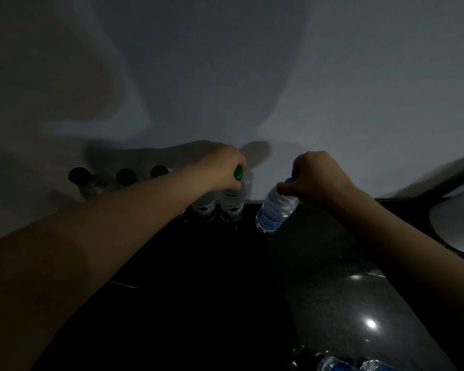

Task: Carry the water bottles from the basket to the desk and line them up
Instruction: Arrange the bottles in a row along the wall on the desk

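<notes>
Your left hand has its fingers clamped round the neck of a green-capped bottle standing on the dark bench, other green-capped bottles ranged left of those fingers, while your right hand grips a tilted blue-capped bottle by its neck, near on their right.

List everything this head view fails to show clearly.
Head view only:
1. Row of green-capped bottles: the left forearm hides most bodies, so no sure count.
2. Blue-capped bottle: cap largely under the right hand; darkness hides whether its base touches the desk.
3. Two bottles at the bottom: cut by the frame edge.
</notes>
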